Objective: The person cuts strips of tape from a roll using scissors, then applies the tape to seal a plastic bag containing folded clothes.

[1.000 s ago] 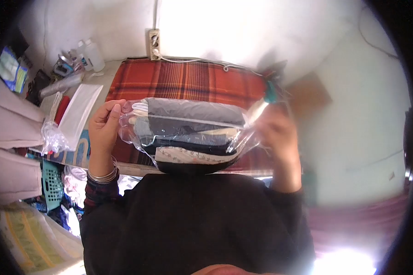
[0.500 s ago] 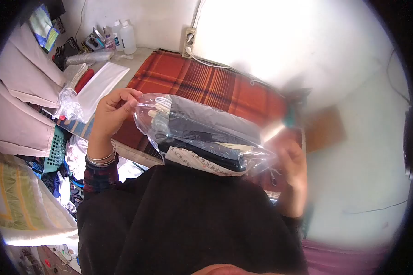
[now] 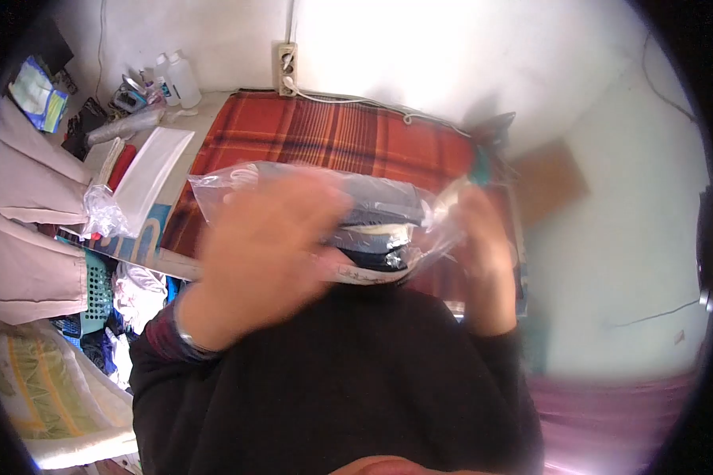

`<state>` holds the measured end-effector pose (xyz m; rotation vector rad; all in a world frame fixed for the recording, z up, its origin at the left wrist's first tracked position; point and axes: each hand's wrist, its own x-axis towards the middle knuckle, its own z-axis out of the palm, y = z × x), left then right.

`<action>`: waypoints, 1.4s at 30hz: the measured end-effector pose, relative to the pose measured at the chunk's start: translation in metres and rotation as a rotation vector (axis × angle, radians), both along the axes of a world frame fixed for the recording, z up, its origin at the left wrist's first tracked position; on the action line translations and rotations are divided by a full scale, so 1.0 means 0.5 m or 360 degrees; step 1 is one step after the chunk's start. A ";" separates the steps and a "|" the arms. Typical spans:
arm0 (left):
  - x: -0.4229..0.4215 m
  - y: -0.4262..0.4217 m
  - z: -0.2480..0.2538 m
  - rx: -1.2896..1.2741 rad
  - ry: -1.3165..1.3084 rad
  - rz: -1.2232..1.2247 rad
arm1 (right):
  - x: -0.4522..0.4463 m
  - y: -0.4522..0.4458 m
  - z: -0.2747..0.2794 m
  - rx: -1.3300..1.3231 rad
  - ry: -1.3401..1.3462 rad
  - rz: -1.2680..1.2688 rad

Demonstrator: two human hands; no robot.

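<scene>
A clear plastic bag [image 3: 380, 198] with folded clothes in grey, dark blue and white inside is held level in front of my chest. My left hand [image 3: 265, 249], blurred by motion, lies across the left part of the bag, fingers at its upper side and thumb lower down. It hides much of the clothes. At the bag's right end, my right hand [image 3: 483, 245] grips the gathered loose plastic; its fingers are blurred. The bag's left end sticks out beyond my left hand.
Behind the bag a red-orange plaid cloth [image 3: 293, 134] covers the table. At the left are a flat white plastic sheet [image 3: 154, 178], crumpled plastic [image 3: 107, 210] and bottles [image 3: 184, 81]. A power socket [image 3: 287, 70] with cables is on the wall. Pink cloth [image 3: 28, 245] hangs left.
My left hand has left the bag's upper left corner and moved right and down onto the bag's body. The right hand stays at the right end. The camera view has shifted slightly.
</scene>
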<state>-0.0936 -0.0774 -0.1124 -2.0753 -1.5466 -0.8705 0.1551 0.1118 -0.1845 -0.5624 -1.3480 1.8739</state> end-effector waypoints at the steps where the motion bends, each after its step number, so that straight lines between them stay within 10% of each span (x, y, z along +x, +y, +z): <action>1: 0.040 0.013 -0.014 -0.0215 0.0013 -0.0107 | -0.014 -0.011 0.011 -0.0058 0.0015 -0.0125; 7: 0.091 0.089 -0.067 -0.0331 0.0135 -0.0156 | -0.028 -0.071 -0.040 -0.0109 0.0691 -0.0213; 18: 0.107 0.145 -0.058 -0.0432 0.0154 -0.0211 | -0.096 -0.163 -0.032 0.0587 0.0215 -0.0141; 26: 0.046 0.168 -0.043 -0.0226 -0.1192 -0.0734 | -0.139 -0.155 0.003 0.1670 -0.0827 -0.0457; 30: 0.006 0.071 -0.031 -0.0325 -0.0103 -0.0428 | -0.148 -0.174 0.020 0.1909 -0.1206 -0.0503; 42: 0.000 0.059 -0.082 -0.0207 0.0368 -0.0225 | -0.102 -0.122 0.027 0.1621 -0.0459 -0.0117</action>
